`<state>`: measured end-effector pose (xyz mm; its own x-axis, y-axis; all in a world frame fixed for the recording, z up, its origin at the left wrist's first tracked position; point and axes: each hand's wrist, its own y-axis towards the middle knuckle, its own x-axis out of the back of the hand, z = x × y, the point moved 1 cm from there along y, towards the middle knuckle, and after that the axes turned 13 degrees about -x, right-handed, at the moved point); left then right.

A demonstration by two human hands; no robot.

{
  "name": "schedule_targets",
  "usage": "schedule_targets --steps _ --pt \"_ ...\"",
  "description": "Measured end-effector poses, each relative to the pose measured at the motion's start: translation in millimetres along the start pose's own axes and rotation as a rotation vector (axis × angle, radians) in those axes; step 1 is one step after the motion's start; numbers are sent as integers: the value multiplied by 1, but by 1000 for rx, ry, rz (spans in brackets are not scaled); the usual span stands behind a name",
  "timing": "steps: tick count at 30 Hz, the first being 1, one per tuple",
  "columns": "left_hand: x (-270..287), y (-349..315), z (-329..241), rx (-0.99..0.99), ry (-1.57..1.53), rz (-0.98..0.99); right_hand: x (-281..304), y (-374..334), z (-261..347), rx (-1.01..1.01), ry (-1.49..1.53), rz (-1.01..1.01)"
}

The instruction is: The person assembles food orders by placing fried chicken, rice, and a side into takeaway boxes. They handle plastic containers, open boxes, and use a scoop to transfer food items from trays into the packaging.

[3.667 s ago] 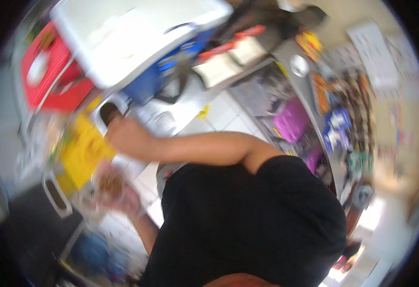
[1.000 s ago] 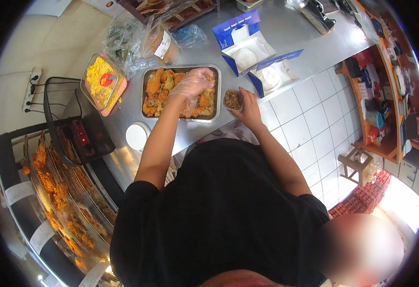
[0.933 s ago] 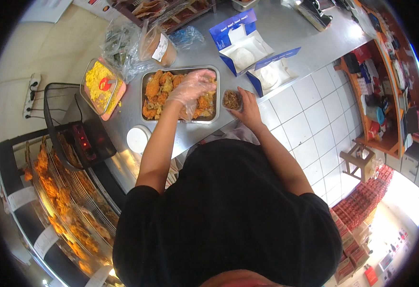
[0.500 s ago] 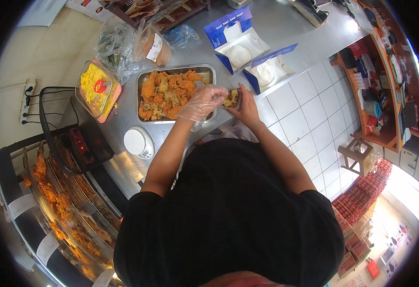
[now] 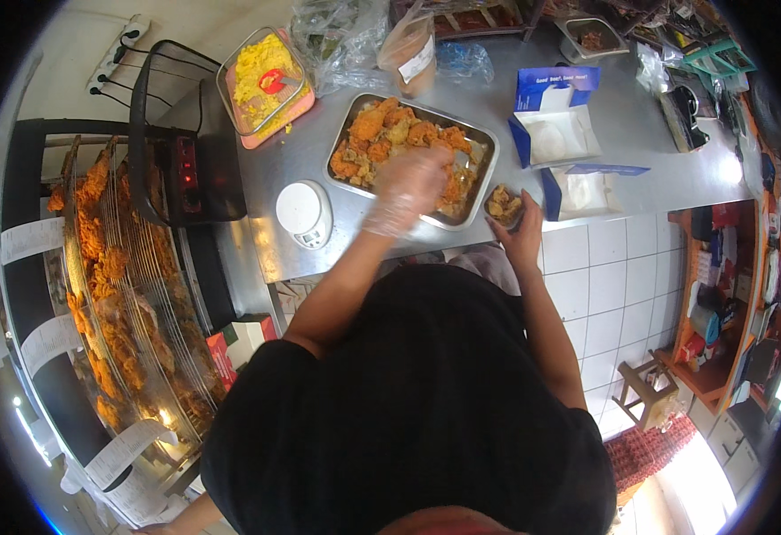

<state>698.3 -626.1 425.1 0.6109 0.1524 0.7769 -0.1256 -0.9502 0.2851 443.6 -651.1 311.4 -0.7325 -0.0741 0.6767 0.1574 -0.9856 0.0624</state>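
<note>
My left hand [image 5: 411,185], in a clear plastic glove, is over the right part of a metal tray [image 5: 341,183] of fried chicken pieces [image 5: 371,123]. Its fingers are blurred and partly hidden, so I cannot tell if they grip a piece. Just right of the tray, my right hand [image 5: 522,234] is bare and closed around a small container [image 5: 516,217] with several chicken pieces [image 5: 501,203] in it. Two blue-and-white boxes stand open beyond that hand: the farther box [image 5: 576,134] and the nearer box [image 5: 606,196], each with a white round thing inside.
A white kitchen scale [image 5: 301,209] sits left of the tray. Behind it are a glass dish [image 5: 246,111] of yellow food and a bag of brown powder [image 5: 408,67]. A fried-chicken display case [image 5: 43,232] stands at the left. Another person's arm [image 5: 196,517] shows at lower left.
The view has turned, shifting the counter rightward. My left hand has moved from beside the small container back over the chicken tray. My right hand still holds the container.
</note>
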Motion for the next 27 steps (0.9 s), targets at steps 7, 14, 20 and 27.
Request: schedule_targets --steps 7,14,20,27 --pt "26 -49 106 257 310 379 -1 3 4 14 -16 22" --pt "21 -56 117 211 174 239 0 0 6 4 -19 10" --pt "36 -61 122 482 -219 -50 -1 1 9 3 -26 1" --pt "32 -23 69 585 -840 -174 -1 2 7 9 -14 -19"
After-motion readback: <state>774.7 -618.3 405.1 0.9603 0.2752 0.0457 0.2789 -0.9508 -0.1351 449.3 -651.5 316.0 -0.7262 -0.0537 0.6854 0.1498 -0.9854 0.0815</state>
